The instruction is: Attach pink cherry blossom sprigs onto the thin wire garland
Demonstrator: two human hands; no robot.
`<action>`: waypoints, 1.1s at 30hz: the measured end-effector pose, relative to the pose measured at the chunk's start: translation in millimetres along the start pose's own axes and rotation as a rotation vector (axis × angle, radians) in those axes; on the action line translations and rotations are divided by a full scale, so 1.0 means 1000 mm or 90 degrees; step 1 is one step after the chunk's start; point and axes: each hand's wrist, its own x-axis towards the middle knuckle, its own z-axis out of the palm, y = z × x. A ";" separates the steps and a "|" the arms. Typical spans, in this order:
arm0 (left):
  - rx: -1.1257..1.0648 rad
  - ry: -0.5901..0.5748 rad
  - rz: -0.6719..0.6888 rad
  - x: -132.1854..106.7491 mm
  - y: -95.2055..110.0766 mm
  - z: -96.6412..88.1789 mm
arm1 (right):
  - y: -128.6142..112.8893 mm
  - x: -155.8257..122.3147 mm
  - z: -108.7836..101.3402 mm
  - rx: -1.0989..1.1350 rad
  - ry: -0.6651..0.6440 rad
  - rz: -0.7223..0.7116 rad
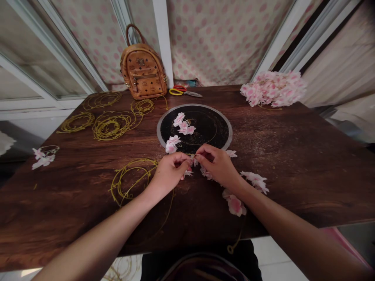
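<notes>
Head view. Brown backpack [142,72] carried a small metal plate and a repeated dark emblem print; lettering too small to read. No other writing legible.

Blossom strand [193,160] sat between the two hands, over the table's near-middle part, just below the dark disc: pale pink and white petals, thin stem, mostly covered by fingers. Left hand [171,171] pinched it, thumb to fingertips; right hand [218,166] did likewise, just beside. Exact grip point on stem or petals couldn't be told. More pink blossoms [234,203] lay by the right forearm; others [185,125] lay on the disc.

Table [293,156]: dark brown wood grain, pale dusty specks on the right. Black round disc [205,117] had a grey rim. Yellow-green vine coils [113,127] lay on the left, one near the left forearm. Blossom pile [274,89] at far right; scissors [186,91], red and yellow handles, beside the backpack. Behind: white frames [162,39], pink-dotted curtain [216,39]. Pale tiled floor [272,253] below.
</notes>
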 end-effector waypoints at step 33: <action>-0.028 -0.008 -0.008 -0.002 0.002 0.002 | 0.003 0.000 0.000 -0.039 -0.040 -0.012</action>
